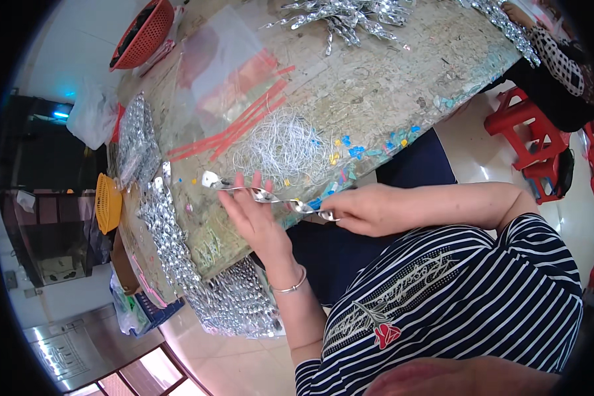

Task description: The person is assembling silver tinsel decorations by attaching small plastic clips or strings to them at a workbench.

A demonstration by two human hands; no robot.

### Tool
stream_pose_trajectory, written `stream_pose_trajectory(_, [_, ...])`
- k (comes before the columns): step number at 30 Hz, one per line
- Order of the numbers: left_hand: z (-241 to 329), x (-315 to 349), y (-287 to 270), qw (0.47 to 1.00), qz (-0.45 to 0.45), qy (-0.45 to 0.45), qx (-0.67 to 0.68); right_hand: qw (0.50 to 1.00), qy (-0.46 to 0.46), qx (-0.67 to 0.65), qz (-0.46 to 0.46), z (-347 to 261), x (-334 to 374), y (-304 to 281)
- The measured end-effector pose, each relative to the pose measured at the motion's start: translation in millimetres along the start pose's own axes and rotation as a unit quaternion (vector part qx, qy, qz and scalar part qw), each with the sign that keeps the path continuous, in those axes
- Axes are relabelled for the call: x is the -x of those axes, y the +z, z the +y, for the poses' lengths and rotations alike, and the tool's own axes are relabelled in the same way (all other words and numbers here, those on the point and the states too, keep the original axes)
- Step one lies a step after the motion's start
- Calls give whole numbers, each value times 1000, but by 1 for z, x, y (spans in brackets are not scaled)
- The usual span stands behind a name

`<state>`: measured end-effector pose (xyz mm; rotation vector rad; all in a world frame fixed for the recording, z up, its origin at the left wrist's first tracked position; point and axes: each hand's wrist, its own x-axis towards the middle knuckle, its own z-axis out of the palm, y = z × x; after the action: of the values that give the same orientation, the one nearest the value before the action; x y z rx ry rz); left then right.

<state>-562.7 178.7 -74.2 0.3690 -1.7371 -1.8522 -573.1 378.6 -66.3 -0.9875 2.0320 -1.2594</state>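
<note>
A twisted shiny silver strip (280, 200) stretches between my two hands, above the near edge of the table. My right hand (371, 210) is closed on its right end in a pinch. My left hand (256, 218) holds the strip nearer its left end, where it runs across the fairly straight fingers. A wider flat tip of the strip sticks out past the left fingers. Just beyond my hands lies a tangled heap of thin, clear-white strings (284, 146). Small blue and yellow scraps (356, 152) are scattered beside it.
Long red strips (244, 122) and clear plastic sheets lie farther back on the worn table (402, 79). More silver twists (171, 237) hang over the left edge; another pile (350, 16) is at the back. Baskets stand left. Another person's sleeve (558, 63) and red stools (525, 129) are right.
</note>
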Motion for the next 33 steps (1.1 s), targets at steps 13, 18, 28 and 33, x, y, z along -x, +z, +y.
stream_pose_trajectory(13, [19, 25, -24, 990, -90, -100, -38, 935, -3, 216, 282, 89, -40, -74])
stream_pose_trajectory(18, [9, 49, -23, 978, -146, -143, -46, 936, 31, 246, 249, 93, -51, -77])
stream_pose_trajectory(28, [2, 73, -34, 962, -187, -195, -33, 960, 142, -38, 238, 65, -35, -99])
stream_pose_trajectory(33, [7, 81, -32, 958, -196, -207, -30, 940, 57, -238, 239, 43, -26, -108])
